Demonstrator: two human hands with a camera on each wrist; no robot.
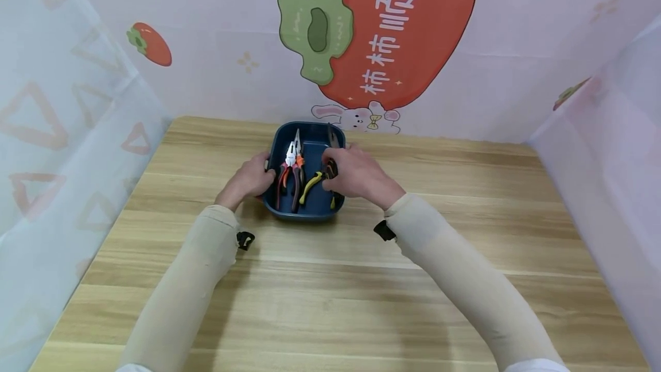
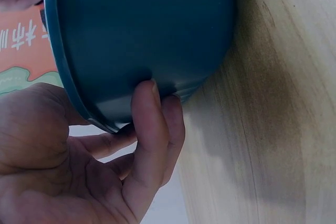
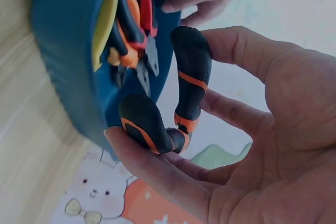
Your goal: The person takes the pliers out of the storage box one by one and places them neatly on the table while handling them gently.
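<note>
A dark blue plastic bin [image 1: 304, 218] stands near the table's back edge. My left hand [image 1: 250, 179] grips its left side; in the left wrist view, fingertips [image 2: 147, 103] press the outer wall and the thumb reaches the rim. My right hand [image 1: 361, 174] holds pliers with black-and-orange handles [image 3: 193, 77] over the bin's right side, thumb on one handle and fingers around the other. Inside lie pliers with red-and-dark handles [image 1: 295, 179], orange-handled long-nose pliers [image 1: 300, 161] and a yellow-handled tool [image 1: 311, 187], which the right hand partly hides.
The wooden table [image 1: 320, 303] spreads out in front of and beside the bin. A printed cloth wall [image 1: 232, 85] rises right behind it, with more cloth at the left and right. A black wrist strap buckle [image 1: 384, 230] hangs under the right sleeve.
</note>
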